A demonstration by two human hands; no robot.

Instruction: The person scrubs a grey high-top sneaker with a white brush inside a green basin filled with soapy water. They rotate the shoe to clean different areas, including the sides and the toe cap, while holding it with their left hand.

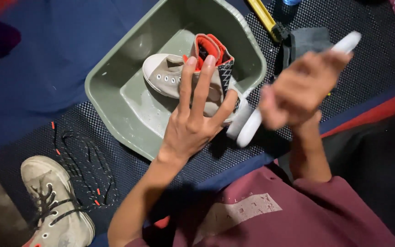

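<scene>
A grey high-top sneaker (170,75) with a red lining and no laces lies tilted in a green plastic basin (115,91). My left hand (193,123) holds it by the heel and side, fingers spread up along its ankle. My right hand (298,89), blurred by motion, grips a long white brush-like handle (252,126) whose lower end sits just by the sneaker's heel and whose other end sticks out past my fingers at the upper right.
A second grey sneaker with black laces (56,203) stands at the lower left. Loose black laces with red tips (83,160) lie on the dark mesh mat (371,59). A yellow-handled tool (266,18) and a dark cloth (307,39) lie behind the basin.
</scene>
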